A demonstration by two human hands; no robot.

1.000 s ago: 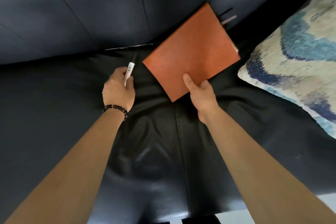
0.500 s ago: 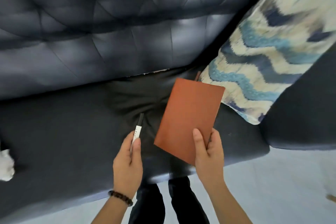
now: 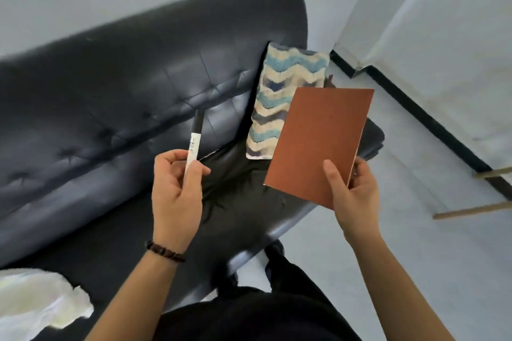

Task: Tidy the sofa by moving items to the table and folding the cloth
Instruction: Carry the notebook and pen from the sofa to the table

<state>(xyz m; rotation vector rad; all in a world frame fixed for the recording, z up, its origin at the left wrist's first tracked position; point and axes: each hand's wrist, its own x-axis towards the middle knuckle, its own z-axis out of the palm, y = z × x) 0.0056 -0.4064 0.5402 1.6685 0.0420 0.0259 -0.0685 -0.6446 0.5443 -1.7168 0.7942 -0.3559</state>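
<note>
Hands: the marker (image 3: 194,144) is pinched by the left hand (image 3: 177,188); the notebook (image 3: 318,144) is gripped at its lower corner by the right hand (image 3: 352,194).
Marker: slim white barrel, black cap, held above the sofa (image 3: 110,97) seat.
Notebook: flat rust-brown rectangle, held over the sofa's right end.
Sofa: dark tufted leather.
Cushion (image 3: 279,102): woolly zigzag weave, propped against the sofa back.
Cloth (image 3: 36,302): white, crumpled, left on the sofa seat.
</note>
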